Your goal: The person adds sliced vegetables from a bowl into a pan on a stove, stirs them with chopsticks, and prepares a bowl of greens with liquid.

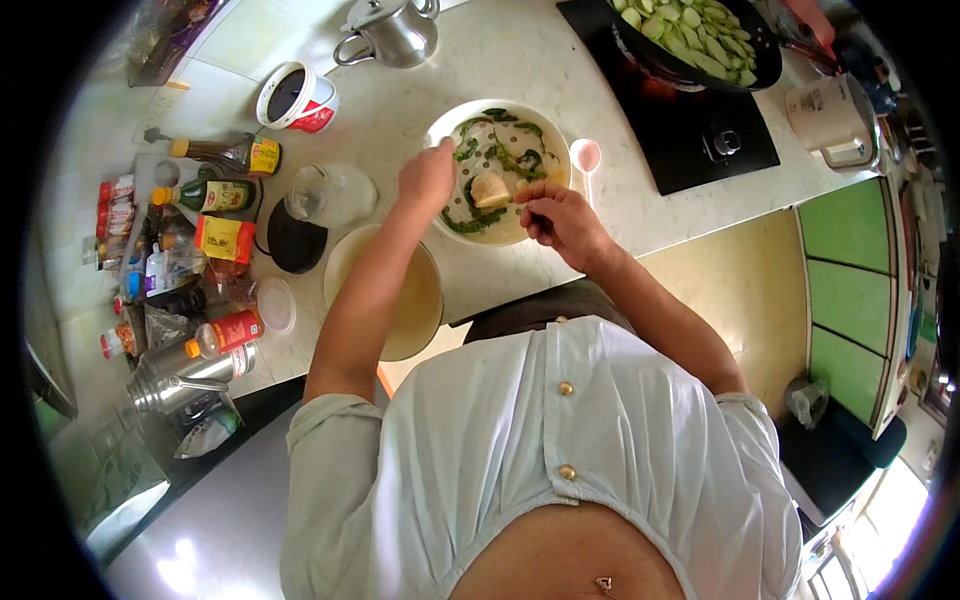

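A white round bowl or strainer with holes in its base (559, 139) stands on the counter before me. Green leafy pieces (517, 163) lie spread inside it, along with a pale beige lump (490, 190). My left hand (429, 176) is at the left rim with its fingers closed together; whether they pinch something is hidden. My right hand (559, 221) hovers over the lower right rim, fingers bent, close to the lump; a small bit may be at its fingertips, too small to tell. A pink and white measuring spoon (586, 156) lies just right of the bowl.
A black pan (765, 60) of sliced green vegetable sits on the black cooktop (675, 142). Near my left forearm are a large bowl of cloudy liquid (420, 315) and a glass jar (307, 193). Bottles (225, 195), a tub of dark sauce (315, 105) and a steel pot (401, 37) stand further off.
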Motion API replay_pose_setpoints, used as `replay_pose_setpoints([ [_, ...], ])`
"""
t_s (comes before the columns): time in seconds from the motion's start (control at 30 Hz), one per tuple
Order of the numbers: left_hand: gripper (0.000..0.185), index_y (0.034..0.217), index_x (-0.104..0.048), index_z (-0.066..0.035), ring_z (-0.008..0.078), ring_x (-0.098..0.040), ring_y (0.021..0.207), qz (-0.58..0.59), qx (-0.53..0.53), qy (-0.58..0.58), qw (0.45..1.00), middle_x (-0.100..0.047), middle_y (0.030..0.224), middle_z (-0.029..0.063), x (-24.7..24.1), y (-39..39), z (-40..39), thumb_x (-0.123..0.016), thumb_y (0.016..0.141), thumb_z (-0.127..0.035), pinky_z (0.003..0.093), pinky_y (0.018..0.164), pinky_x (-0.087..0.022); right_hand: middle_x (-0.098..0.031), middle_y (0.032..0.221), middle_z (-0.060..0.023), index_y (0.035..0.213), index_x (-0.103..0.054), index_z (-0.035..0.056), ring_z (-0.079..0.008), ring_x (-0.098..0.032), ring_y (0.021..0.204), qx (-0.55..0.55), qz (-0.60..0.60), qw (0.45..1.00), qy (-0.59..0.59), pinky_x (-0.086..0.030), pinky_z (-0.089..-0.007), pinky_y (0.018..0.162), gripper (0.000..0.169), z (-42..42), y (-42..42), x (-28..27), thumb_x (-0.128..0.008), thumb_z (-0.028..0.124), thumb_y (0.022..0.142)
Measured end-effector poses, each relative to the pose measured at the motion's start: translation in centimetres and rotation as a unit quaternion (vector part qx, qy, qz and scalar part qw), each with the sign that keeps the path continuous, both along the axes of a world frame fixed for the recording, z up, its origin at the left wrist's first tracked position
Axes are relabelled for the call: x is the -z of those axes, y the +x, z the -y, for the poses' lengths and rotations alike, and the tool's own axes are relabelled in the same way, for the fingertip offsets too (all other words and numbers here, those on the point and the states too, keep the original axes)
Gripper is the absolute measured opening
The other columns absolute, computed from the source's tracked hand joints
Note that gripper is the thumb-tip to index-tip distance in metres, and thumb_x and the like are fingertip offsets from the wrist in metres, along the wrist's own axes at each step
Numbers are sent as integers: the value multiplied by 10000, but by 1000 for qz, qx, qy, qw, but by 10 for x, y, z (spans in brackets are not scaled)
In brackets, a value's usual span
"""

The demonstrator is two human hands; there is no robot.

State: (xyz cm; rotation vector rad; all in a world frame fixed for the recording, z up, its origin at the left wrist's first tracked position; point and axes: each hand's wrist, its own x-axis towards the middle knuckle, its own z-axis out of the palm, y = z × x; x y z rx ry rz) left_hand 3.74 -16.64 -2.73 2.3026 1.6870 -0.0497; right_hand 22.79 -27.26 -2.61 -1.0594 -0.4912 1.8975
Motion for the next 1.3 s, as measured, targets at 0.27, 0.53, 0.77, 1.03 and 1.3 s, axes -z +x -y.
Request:
replay_pose_setpoints([
  [0.27,217,892,-573,-22,372,-560,759,114,57,1,992,-595,820,185,43,-1,-24,-568,765,-197,434,668,-438,-552,626,-40,881,-600,37,-100,-489,492,3,141,989,-55,-405,-229,433,178,10,2,9,-523,93,730],
  [0.53,437,1154,-415,16,305,-475,974,211,320,50,922,-478,1067,180,-2,14,21,-513,728,9,370,859,-375,-605,652,-99,717,-601,-6,-183,-579,520,99,143,975,138,-481,-304,475,203,25,16,-11,-552,181,780],
  [0.77,352,1118,-458,20,220,-486,976,333,240,-58,910,-500,1042,109,-20,63,65,-529,797,-107,330,871,-377,-607,635,-122,678,-611,7,-241,-598,574,59,454,860,227,-475,-338,537,172,52,35,-36,-570,169,717],
  [1.03,258,937,-551,-94,101,-499,738,-379,73,638,666,-549,846,45,57,113,121,-490,855,-331,226,623,-382,-586,627,-115,730,-623,44,-293,-577,614,-1,617,639,459,-460,-388,568,153,50,46,-19,-584,190,704],
  [1.3,255,1068,-529,-53,119,-510,843,-574,229,496,-610,-542,929,41,-35,3,-6,-455,824,-60,269,739,-478,-612,744,-71,1053,-574,33,-138,-563,595,59,89,975,196,-469,-264,499,326,38,38,-15,-559,77,729],
])
